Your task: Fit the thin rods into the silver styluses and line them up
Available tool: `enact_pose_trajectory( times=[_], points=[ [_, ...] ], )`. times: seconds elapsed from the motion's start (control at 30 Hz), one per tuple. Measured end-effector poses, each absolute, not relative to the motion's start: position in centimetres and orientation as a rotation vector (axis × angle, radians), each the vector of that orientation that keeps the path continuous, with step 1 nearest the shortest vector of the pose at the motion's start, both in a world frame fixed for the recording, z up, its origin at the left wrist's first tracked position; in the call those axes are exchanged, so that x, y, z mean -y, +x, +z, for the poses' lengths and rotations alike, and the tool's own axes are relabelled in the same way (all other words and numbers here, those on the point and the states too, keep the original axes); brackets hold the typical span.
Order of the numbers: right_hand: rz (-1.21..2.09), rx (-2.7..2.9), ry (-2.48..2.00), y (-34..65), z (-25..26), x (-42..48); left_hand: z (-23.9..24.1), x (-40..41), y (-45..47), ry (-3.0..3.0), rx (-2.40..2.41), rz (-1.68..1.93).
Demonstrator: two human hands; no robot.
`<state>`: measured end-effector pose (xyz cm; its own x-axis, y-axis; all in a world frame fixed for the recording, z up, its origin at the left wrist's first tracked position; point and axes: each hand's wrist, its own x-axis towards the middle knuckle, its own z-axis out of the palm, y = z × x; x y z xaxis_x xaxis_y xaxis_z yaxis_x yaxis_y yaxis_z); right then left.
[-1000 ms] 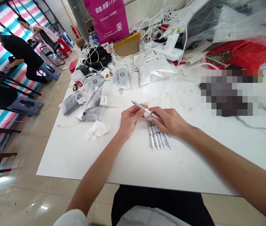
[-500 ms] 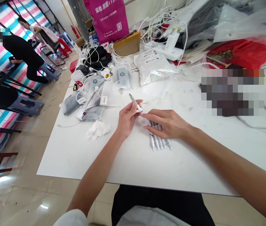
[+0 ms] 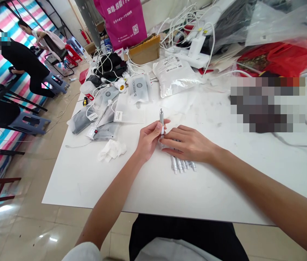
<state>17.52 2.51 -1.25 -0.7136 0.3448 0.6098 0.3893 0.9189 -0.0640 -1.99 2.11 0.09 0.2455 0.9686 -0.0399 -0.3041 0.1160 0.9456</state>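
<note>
A silver-and-white pen (image 3: 162,119) stands almost upright, pinched between the thumb and fingers of my left hand (image 3: 149,139). My right hand (image 3: 188,143) reaches in from the right with its fingertips at the pen's lower end. A bit of clear plastic shows there, but how far it covers the pen is hard to see. Beneath my right hand several similar pens (image 3: 180,166) in clear wrapping lie side by side on the white table (image 3: 93,185). My right palm and fingers hide their upper parts.
A crumpled white tissue (image 3: 112,149) lies left of my hands. Behind it are packaged pouches (image 3: 138,88), a lamp-holder cable (image 3: 121,86) and a stuffed white bag (image 3: 176,76). Tangled white cables, a cardboard box (image 3: 145,50) and a magenta bag (image 3: 123,25) stand farther back. Two people sit at far left.
The pen has turned from leaning left to nearly upright. My right hand's fingertips have moved slightly left and down, closing in on its lower end.
</note>
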Motion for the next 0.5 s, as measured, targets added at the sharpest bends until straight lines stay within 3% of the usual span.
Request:
enact_pose_trajectory(
  times=[0.5],
  points=[
    [-0.136,2.394,-0.493,17.41,-1.19,-2.52,0.2,-2.06,-2.06,0.981,-0.8,1.132]
  ],
)
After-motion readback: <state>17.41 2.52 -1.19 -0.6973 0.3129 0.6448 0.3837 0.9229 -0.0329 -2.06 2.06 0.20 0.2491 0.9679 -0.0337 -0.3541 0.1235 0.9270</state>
